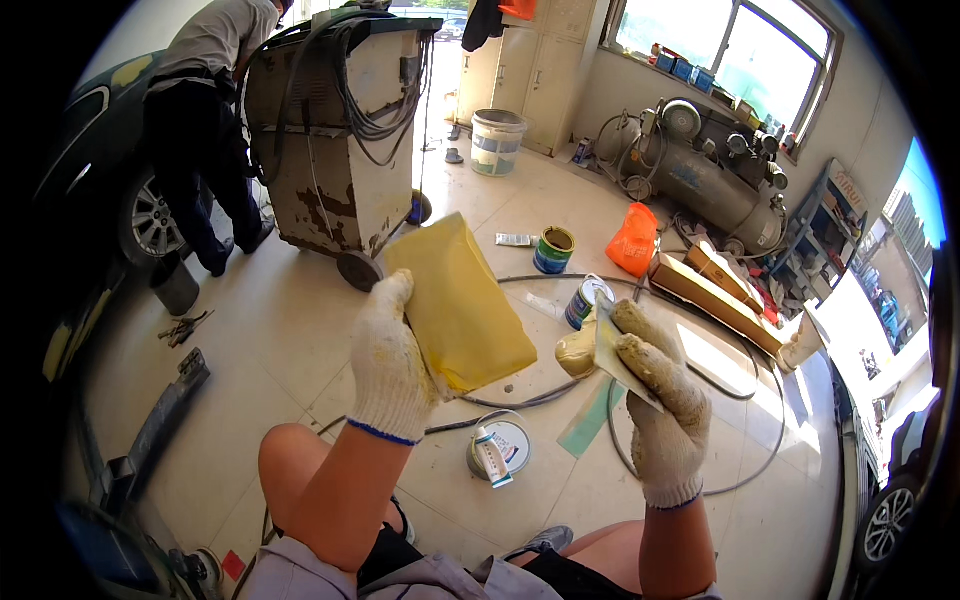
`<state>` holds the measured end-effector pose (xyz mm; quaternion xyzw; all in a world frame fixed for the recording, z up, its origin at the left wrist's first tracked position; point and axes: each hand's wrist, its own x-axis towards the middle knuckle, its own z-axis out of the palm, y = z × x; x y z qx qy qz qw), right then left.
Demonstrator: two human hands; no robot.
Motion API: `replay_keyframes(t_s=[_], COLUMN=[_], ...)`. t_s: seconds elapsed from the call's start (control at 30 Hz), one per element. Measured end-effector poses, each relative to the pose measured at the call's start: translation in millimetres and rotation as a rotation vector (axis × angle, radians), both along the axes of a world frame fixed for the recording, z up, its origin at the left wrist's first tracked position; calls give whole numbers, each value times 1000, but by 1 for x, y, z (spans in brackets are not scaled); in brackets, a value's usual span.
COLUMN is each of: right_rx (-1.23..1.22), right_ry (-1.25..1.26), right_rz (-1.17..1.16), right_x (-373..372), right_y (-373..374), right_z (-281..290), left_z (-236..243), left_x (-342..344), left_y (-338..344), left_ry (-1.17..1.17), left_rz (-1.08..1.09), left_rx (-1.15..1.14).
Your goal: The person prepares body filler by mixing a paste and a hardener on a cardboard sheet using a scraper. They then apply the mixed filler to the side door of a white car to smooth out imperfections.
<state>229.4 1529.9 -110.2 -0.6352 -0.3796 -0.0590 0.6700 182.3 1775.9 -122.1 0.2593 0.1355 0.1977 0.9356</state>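
My left hand (383, 365), in a white knit glove with a blue cuff, grips a yellow, smeared flat board (460, 305) by its left edge. The board is tilted, its broad face up. My right hand (665, 405), in a stained glove, is closed around a thin, pale putty spreader (612, 350). A cream-coloured lump of putty (576, 355) clings to the spreader's left side. The two hands are apart, and the spreader does not touch the board. Beyond the right hand stands a can (588, 302), partly hidden by the spreader.
An open can (553, 250) of brown paste stands beside a tube (516, 240). A lidded tin (500, 448) with a tube on top sits before my knees. Hoses (530, 400) cross the floor. A wheeled machine (340, 130), a person (205, 110) by a car, and a compressor (705, 190) stand farther off.
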Motion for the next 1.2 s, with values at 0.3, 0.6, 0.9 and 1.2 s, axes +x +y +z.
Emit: replay_keyframes(t_s=[0.3, 0.6, 0.9, 1.2], right_rx=[-410, -680, -630, -672], right_ry=[-359, -695, -585, -772], right_rz=[-202, -84, -95, -281], right_x=[48, 17, 18, -26], right_y=[-22, -34, -34, 23], right_z=[-101, -69, -70, -29], left_z=[-83, -57, -50, -51], left_x=[0, -9, -4, 18], left_y=[-54, -6, -17, -25], left_ry=[132, 174, 154, -8], left_rz=[-364, -231, -232, -191], left_rx=[-213, 333, 477, 874])
